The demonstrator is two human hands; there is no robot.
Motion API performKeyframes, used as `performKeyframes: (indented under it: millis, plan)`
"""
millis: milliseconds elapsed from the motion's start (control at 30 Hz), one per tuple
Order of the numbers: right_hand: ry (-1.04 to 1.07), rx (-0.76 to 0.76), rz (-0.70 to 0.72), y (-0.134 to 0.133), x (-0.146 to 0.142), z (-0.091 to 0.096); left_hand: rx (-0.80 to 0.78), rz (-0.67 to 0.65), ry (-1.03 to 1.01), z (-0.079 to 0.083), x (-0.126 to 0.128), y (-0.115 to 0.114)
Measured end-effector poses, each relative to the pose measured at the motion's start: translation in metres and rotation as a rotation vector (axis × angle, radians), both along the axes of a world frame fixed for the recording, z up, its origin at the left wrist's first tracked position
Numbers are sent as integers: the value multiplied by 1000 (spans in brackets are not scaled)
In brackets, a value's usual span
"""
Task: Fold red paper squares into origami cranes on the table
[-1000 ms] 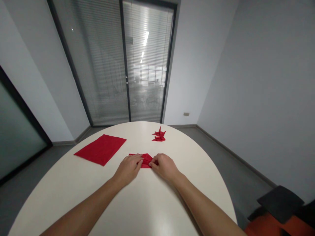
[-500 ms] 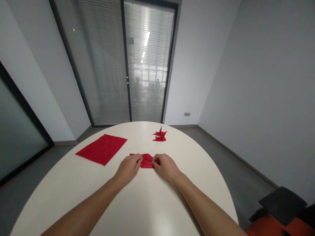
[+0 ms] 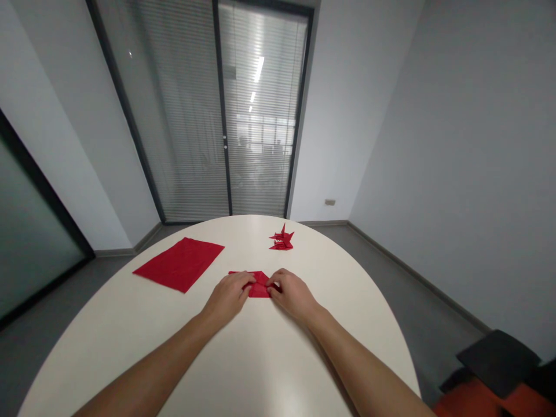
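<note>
A folded piece of red paper (image 3: 259, 291) lies on the white table between my two hands, with creases and flaps across its top. My left hand (image 3: 229, 292) rests over its left part, fingers bent and closed on the paper. At the right edge, my right hand (image 3: 292, 291) pinches the paper between thumb and fingers. Parts of the folded paper are hidden beneath both hands.
The round white table (image 3: 208, 370) fills the foreground. Flat red paper (image 3: 182, 266) lies at its left. Folded red paper figures (image 3: 283, 238) with pointed tips stand at the far side. A black and orange chair (image 3: 499, 365) is at the lower right.
My right hand's fingers have shifted slightly up and left. The flaps in the middle of the folded paper have changed shape a little. My left hand has barely moved.
</note>
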State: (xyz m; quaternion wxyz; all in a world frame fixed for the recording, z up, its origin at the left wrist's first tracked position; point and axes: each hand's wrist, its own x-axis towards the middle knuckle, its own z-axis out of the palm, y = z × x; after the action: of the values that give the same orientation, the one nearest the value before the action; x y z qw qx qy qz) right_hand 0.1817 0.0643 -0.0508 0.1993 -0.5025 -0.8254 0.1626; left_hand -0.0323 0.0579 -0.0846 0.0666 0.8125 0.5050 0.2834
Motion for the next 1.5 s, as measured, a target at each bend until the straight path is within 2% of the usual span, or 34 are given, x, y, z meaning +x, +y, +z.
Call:
performKeyframes:
  millis: [200, 533, 900, 1167, 1300, 1500]
  plan:
    - [-39, 43, 76, -2, 1, 4, -3, -16, 82, 3, 1, -1]
    - [-93, 34, 63, -1, -1, 5, 72, -75, 170, 8, 3, -5]
    - [50, 87, 115, 5, 0, -10, 63, -93, 200, 3, 0, -5]
    - [-14, 114, 187, 3, 0, -8, 122, -68, 163, 8, 2, -8]
    - [-65, 135, 192, 1, 0, -5, 86, -106, 152, 7, 3, -8]
    - [-209, 189, 188, -5, -5, 0, -7, -84, 221, 2, 2, -5]
